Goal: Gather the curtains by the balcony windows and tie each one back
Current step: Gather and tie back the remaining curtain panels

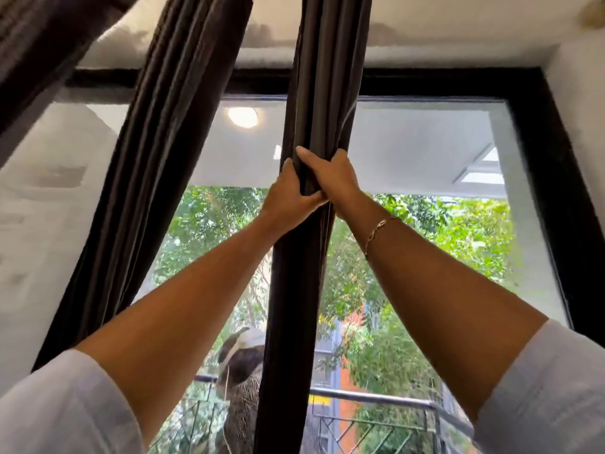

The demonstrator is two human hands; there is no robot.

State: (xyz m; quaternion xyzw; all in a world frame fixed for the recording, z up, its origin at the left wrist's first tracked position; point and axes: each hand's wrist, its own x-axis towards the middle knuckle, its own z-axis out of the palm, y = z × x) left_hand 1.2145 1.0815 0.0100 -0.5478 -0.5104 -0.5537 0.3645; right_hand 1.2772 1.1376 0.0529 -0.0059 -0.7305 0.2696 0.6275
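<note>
Black frame (553, 178) of the balcony window fills most of the view, glass behind it, trees and a railing (370, 396) at bottom centre. You're looking up at it, both arms raised.

Dark brown fabric next: three curtains. One cuts across the upper left corner (49, 44). A second (157, 178) hangs slanted left of centre, loose, no tie visible on it. The centre curtain (294, 306) runs top to bottom through the middle of the frame, already bunched into a narrow column. That's the one you're working.

Both hands are clamped on it at mid-frame, above head height. Your left hand (289, 198) wraps the bundle from the left, fingers curled round the folds. Your right hand (330, 178) closes on it from the right, thumb across the front, the two hands touching. Likely reason for the double grip: squeeze the pleats tight so the column stays narrow enough to bind.

No tie-back or cord clearly visible; a thin thread-like line hangs below your hands, can't tell what it is.

Bracelet (379, 229) on your right wrist sits close to the fabric; possible snag.

Judgement: gathering done on this one, tying not started.
</note>
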